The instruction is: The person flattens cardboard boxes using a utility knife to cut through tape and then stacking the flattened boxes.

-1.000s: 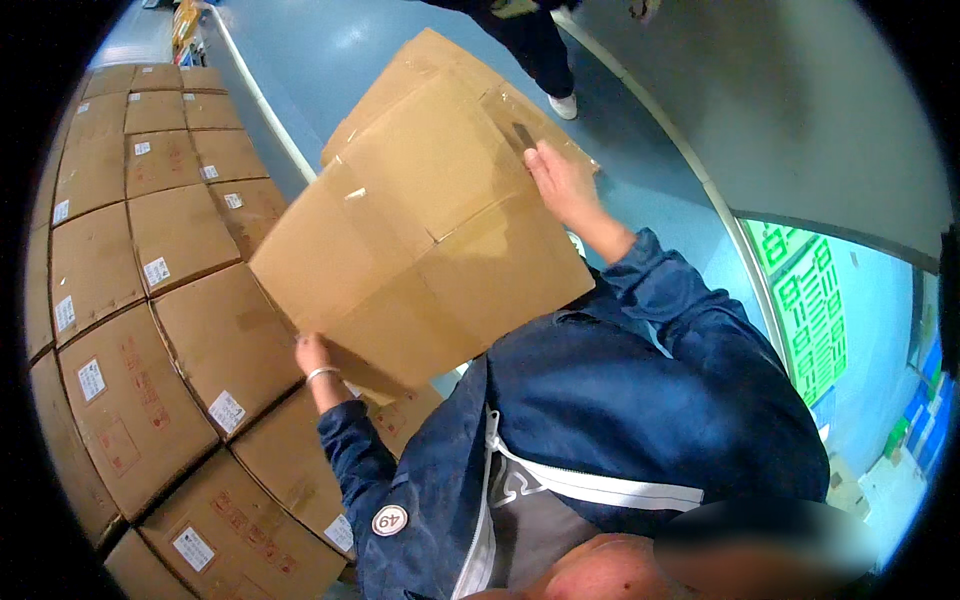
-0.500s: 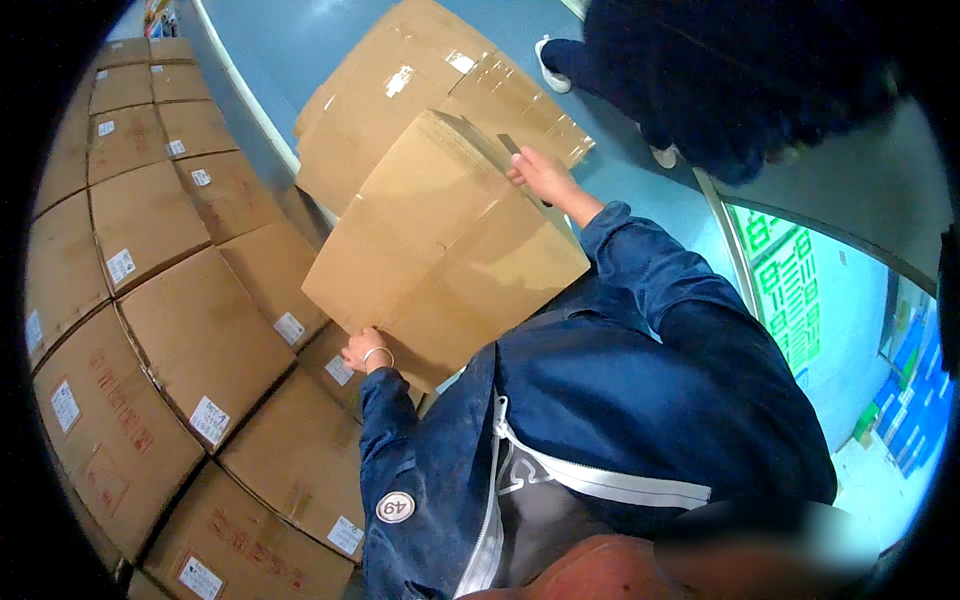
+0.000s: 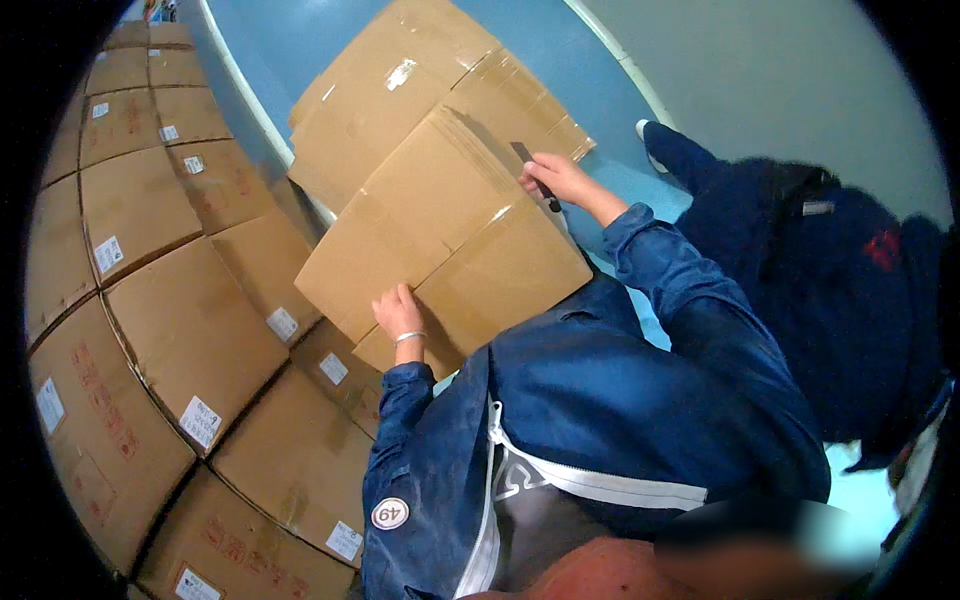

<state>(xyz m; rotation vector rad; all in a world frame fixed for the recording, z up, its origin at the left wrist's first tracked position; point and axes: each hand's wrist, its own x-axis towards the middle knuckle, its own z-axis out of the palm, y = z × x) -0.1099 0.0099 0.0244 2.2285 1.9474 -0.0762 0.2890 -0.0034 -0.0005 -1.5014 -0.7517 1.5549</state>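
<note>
A brown cardboard box (image 3: pixel 440 240) stands tilted in front of me, with a seam running across its upper face. My right hand (image 3: pixel 568 184) is closed around a utility knife (image 3: pixel 546 188) with a dark handle. Its blade points up and left, just off the box's right edge. On the box's face, at the near end of the seam, lies my left hand (image 3: pixel 400 314) with its fingers curled together and a bracelet at the wrist. Whether those fingers pinch a flap edge is hidden.
A large taped carton (image 3: pixel 390 90) lies behind the box on the blue floor (image 3: pixel 275 40). Stacked, labelled cartons (image 3: pixel 195 325) fill the left side. Close on the right is another person in dark clothes (image 3: pixel 800 290), before a grey wall (image 3: pixel 780 90).
My left hand has moved from the box's near left edge onto its face by the seam. The knife shows more of its length. The other person has moved nearer and lower on the right.
</note>
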